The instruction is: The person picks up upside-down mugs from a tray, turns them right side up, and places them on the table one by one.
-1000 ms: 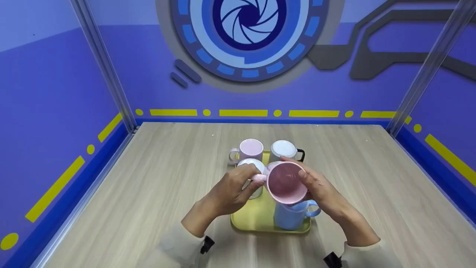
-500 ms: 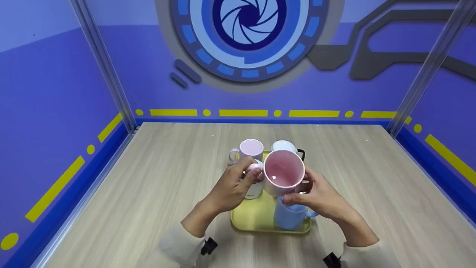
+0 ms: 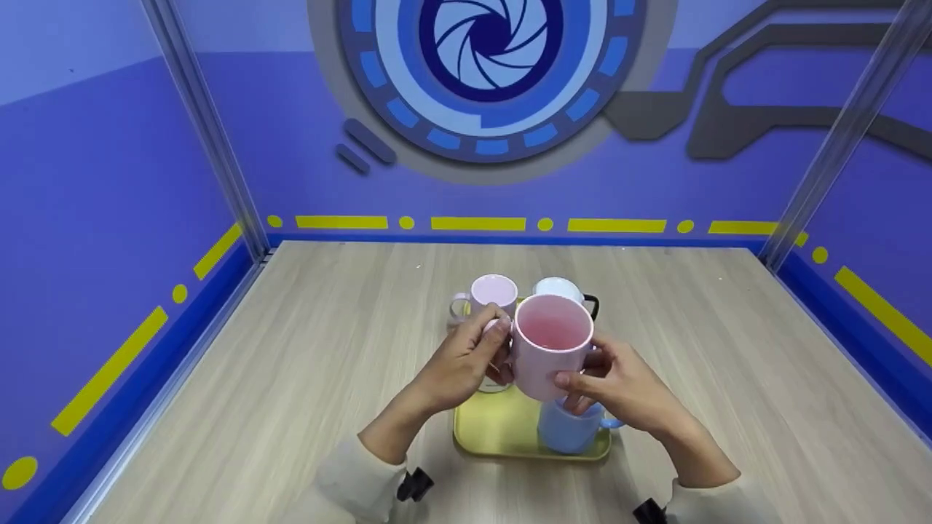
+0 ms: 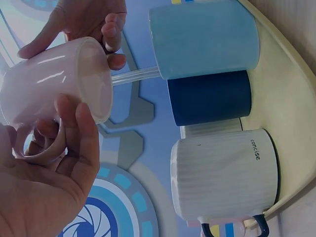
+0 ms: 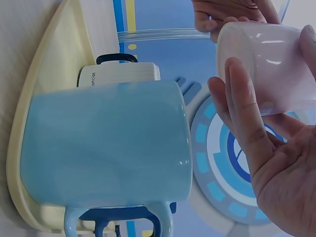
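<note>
A pale pink mug (image 3: 550,371) is raised above the yellow tray (image 3: 502,429), held between both hands, its pink inside facing up and toward me. My left hand (image 3: 455,360) grips its handle, with fingers hooked through the loop in the left wrist view. From the other side my right hand (image 3: 630,386) holds the mug's lower body between thumb and fingers. Directly below stands a light blue mug (image 3: 568,433), near the tray's front right. A white ribbed mug (image 4: 224,173) marked "concise" is mostly hidden behind the left hand in the head view.
Toward the tray's back are another pink mug (image 3: 494,290) and a white-topped mug (image 3: 558,288) with a black handle. The left wrist view shows a navy mug (image 4: 210,98) beyond the light blue one. Blue panels (image 3: 466,196) enclose the wooden table (image 3: 328,313).
The pink mug has risen slightly and tipped back more upright, showing more of its outer side. My right hand has shifted from its rim to its lower body.
</note>
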Tool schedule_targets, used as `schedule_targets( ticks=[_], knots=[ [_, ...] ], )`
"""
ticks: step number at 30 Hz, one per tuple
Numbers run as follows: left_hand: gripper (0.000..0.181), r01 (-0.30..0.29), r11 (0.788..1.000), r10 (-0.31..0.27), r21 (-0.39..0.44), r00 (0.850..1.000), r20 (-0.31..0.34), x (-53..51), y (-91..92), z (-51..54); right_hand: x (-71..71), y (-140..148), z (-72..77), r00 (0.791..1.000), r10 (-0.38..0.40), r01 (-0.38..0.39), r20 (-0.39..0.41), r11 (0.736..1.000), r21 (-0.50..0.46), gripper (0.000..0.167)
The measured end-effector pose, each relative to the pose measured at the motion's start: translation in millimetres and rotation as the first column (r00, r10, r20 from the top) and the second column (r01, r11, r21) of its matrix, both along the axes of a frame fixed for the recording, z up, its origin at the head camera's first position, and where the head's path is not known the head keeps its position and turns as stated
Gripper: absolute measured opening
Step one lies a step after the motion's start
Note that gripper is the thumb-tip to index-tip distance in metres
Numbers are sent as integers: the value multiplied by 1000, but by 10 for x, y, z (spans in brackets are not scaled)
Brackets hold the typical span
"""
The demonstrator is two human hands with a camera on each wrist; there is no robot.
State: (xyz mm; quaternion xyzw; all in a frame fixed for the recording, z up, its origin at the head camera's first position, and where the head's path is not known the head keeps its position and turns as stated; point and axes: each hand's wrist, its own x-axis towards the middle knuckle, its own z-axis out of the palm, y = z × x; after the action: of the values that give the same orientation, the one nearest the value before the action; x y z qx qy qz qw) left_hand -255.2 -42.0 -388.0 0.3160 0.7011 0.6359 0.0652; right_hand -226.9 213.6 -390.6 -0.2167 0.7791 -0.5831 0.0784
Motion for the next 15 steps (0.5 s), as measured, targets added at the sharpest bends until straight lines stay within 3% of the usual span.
schedule_targets(
  ticks=[8, 15],
  knots=[
    [36, 8, 999, -3, -40, 994, 107, 12, -15, 26, -6, 17, 1, 1000, 12, -12, 0, 999, 53, 50],
    [34, -22, 999, 26, -36, 992, 121, 38, -5, 47, 0, 22, 19, 1000, 9, -11, 30, 997, 82, 51]
  ],
)
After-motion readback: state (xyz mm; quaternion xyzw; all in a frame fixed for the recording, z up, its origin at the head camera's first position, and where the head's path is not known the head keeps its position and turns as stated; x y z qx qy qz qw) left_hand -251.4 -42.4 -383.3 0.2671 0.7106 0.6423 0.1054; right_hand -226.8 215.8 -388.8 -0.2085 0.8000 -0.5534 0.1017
